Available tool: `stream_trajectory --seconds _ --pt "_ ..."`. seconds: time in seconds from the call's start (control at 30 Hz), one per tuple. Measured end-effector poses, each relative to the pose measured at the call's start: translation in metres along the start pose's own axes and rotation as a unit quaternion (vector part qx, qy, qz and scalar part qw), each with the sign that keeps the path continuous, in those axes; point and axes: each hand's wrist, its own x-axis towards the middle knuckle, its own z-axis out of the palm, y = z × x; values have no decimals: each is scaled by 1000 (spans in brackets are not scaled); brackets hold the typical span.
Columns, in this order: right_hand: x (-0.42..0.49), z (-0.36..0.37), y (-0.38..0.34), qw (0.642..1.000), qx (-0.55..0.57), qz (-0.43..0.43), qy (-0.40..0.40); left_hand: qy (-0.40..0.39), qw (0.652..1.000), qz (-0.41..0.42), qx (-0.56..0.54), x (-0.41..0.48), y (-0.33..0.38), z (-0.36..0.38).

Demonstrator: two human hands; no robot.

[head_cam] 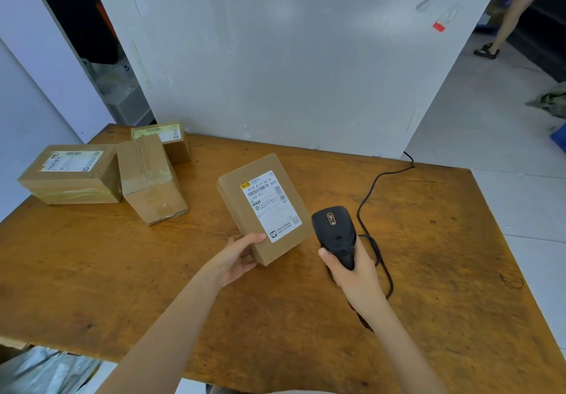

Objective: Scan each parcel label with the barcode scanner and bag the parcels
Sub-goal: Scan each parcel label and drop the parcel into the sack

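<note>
Cardboard parcel (263, 207) gripped in left hand (235, 259), right hand (352, 271) wrapped round the scanner (335, 231); 3 more parcels (153, 179) waiting, none bagged yet imo.

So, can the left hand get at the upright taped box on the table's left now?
Probably not yet: the left hand grips the labelled parcel. Only bare table lies between it and the upright taped box.

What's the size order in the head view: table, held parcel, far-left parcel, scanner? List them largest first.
1. table
2. held parcel and far-left parcel: alike, distance differs, unranked
3. scanner
</note>
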Motion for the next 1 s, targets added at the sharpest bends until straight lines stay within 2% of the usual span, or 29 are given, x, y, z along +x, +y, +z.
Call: stream_trajectory --seconds 0.1,0.2,0.6,1.0 --pt "-14 10 -27 995 47 -19 -91 6 1000 1 18 4 -4 2" --pt "-27 23 -45 987 81 -23 -133 -10 1000 -3 29 4 -6 5" --pt "-39 40 -49 996 56 8 -71 -30 999 -4 10 13 -18 4" --pt "-41 41 -50 995 54 6 -81 -30 999 -3 15 16 -22 -2"
